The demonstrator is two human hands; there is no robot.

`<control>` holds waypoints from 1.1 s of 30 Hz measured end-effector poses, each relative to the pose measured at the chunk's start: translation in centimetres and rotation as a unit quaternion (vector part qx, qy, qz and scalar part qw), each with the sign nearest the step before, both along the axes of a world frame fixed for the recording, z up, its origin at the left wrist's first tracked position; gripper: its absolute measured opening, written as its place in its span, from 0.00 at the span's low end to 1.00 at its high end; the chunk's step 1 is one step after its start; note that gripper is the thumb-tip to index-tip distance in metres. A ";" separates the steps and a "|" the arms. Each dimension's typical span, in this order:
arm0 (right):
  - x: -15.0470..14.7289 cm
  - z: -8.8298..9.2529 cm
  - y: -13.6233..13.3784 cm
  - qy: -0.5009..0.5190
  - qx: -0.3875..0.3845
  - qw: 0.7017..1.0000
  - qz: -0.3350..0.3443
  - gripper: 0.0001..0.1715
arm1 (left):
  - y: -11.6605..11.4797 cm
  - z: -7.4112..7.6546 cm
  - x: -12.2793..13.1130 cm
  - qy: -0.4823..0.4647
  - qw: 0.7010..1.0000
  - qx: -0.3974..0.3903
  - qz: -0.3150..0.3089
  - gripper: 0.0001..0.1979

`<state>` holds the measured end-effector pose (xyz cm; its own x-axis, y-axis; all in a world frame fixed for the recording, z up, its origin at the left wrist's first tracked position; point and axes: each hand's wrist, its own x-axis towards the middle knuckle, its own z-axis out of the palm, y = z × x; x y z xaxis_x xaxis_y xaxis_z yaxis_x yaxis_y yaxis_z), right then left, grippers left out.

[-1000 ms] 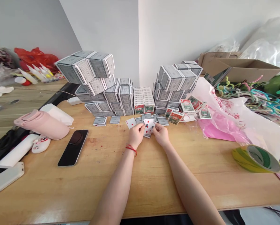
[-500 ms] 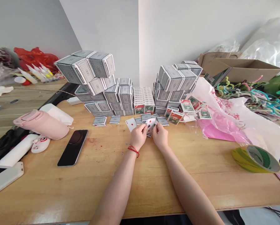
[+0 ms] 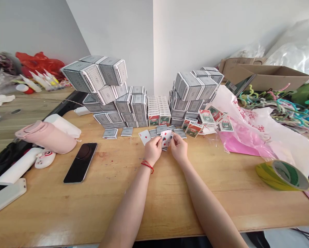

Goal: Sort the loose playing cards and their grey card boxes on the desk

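Note:
Between my two hands are playing cards [image 3: 166, 138], face toward me, with red diamonds and a dark mark showing. My left hand [image 3: 153, 150] pinches their left edge; a red cord circles that wrist. At their right edge my right hand [image 3: 179, 148] is closed, its fingertips pinching a card there. Just left of the held cards a single face-up card [image 3: 145, 136] with a red diamond lies on the table. Face-down cards [image 3: 161, 129] with grey patterned backs lie behind my hands, partly hidden. Two small face-down piles [image 3: 110, 133] sit farther left.
Stacked grey-backed blocks of cards [image 3: 110, 93] rise at the back left, more [image 3: 193, 89] at the back right. Boxed decks [image 3: 159, 110] stand between them, with loose boxes [image 3: 193, 128] beside. A phone [image 3: 80, 162], pink bottle [image 3: 47, 136], tape roll [image 3: 282, 175] and plastic bag [image 3: 247, 120] flank the workspace.
My right hand has shifted slightly to the right, away from my left hand, so more of the held cards' faces shows. My left hand stays in nearly the same place.

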<state>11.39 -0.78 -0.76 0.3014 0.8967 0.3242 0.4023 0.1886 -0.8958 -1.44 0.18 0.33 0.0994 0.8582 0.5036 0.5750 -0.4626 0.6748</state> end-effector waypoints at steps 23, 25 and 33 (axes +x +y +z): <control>0.0 0.5 0.3 0.164 -0.066 0.980 0.090 0.19 | -0.7 0.2 0.8 -0.035 0.994 0.016 0.102 0.16; -0.2 0.6 0.2 0.189 -0.072 0.971 0.130 0.17 | -0.6 0.1 0.6 -0.048 0.992 0.009 0.119 0.16; 0.1 0.1 0.3 0.188 -0.068 0.964 0.174 0.19 | -0.6 0.3 0.5 -0.061 0.991 -0.007 0.118 0.16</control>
<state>11.53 -0.46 -0.67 0.0474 0.9913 0.1226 -0.0212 0.1237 -0.9921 -0.96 -0.42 0.64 -0.1662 0.8575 0.4869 0.5798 -0.3144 0.7517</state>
